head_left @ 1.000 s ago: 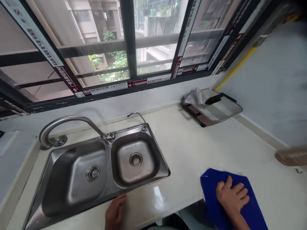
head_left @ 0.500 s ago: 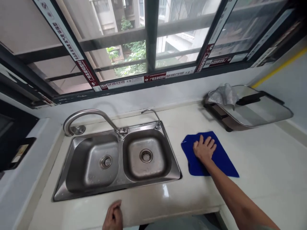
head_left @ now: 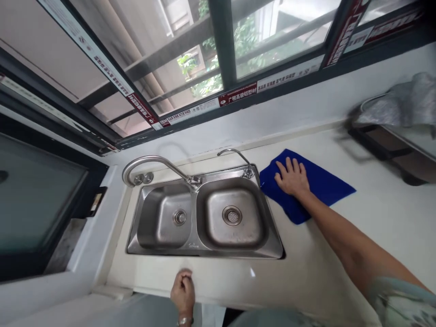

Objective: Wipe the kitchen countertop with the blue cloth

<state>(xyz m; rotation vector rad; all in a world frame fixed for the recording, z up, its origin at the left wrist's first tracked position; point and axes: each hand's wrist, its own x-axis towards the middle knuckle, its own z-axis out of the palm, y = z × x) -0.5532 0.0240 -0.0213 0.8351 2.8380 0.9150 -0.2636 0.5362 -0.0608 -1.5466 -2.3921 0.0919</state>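
Nearest, the left hand (head_left: 183, 290) rests on the counter's (head_left: 306, 272) front edge, fingers curled in on themselves and holding nothing — a brace for the reach. Beyond it lies the sink (head_left: 204, 218), two steel bowls, both empty, with the tap (head_left: 155, 164) arching over the left one. Farther on, the right hand (head_left: 292, 177) lies flat with fingers spread on the cloth (head_left: 320, 186), which sits on the counter just beside the sink's back right corner. To wipe well here, I judge the palm should stay flat and press evenly, so the cloth slides without bunching — and keep clear of the small spout (head_left: 238, 156) at the sink's rim. At the far right a blurred pan (head_left: 391, 141) with a grey rag (head_left: 405, 102) on it stands well apart from the cloth.
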